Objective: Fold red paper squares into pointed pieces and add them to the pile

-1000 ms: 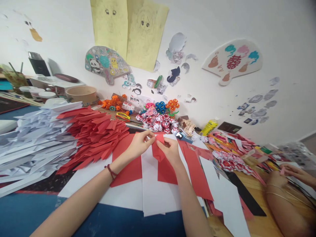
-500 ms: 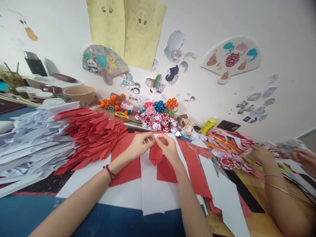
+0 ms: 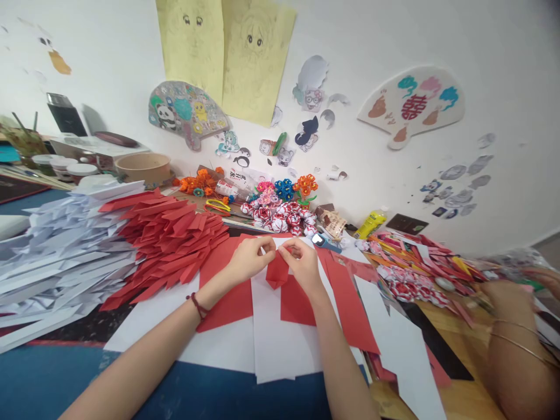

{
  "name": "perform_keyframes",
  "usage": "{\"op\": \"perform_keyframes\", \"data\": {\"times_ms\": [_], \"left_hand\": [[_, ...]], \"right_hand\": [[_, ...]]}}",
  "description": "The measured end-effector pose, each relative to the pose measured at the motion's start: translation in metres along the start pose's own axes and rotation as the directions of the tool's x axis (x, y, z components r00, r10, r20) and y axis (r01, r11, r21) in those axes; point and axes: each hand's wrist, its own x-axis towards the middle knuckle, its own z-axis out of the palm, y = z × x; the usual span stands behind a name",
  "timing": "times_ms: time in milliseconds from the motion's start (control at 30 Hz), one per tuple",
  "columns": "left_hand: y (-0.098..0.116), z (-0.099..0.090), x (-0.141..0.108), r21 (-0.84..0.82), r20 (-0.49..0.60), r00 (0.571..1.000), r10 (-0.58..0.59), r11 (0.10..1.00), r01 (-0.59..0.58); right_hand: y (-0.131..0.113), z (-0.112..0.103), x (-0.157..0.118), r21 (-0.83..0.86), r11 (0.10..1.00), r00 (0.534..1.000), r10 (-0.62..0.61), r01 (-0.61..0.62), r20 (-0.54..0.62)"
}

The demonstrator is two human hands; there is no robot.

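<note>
A small folded red paper piece [image 3: 277, 275], pointed at its lower end, hangs between my hands over white sheets [image 3: 275, 344]. My left hand [image 3: 252, 256] pinches its upper left edge, thumb and forefinger closed. From the other side my right hand [image 3: 300, 261] pinches the upper right edge, its fingertips almost touching those of my left. Larger flat red sheets [image 3: 225, 303] lie beneath and beside my hands.
Folded white strips [image 3: 56, 256] and folded red strips [image 3: 170, 239] are heaped at left. Paper flowers [image 3: 280, 216] and a blue watch [image 3: 326, 242] sit behind my hands. At right, another person's arm [image 3: 511, 350] reaches over more flowers and cut paper.
The other person's hand at right has moved right and lower. My hands keep their pinch on the red paper, with little movement.
</note>
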Motion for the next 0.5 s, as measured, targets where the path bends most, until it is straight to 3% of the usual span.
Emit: {"op": "perform_keyframes", "data": {"times_ms": [233,400,500], "left_hand": [[-0.001,-0.001,0.000,0.012,-0.015,1.000,-0.001,1.000,0.001],[-0.003,-0.004,-0.001,0.005,-0.052,0.999,-0.013,1.000,0.013],[-0.003,-0.005,-0.001,-0.029,-0.092,0.996,0.011,1.000,-0.013]], "right_hand": [[0.006,-0.001,0.002,-0.013,1.000,0.998,0.011,-0.012,-0.059],[0.012,-0.011,0.007,0.076,0.995,0.974,0.074,-0.059,-0.212],[0.012,-0.015,0.009,0.125,0.989,0.968,0.108,-0.081,-0.226]]}}
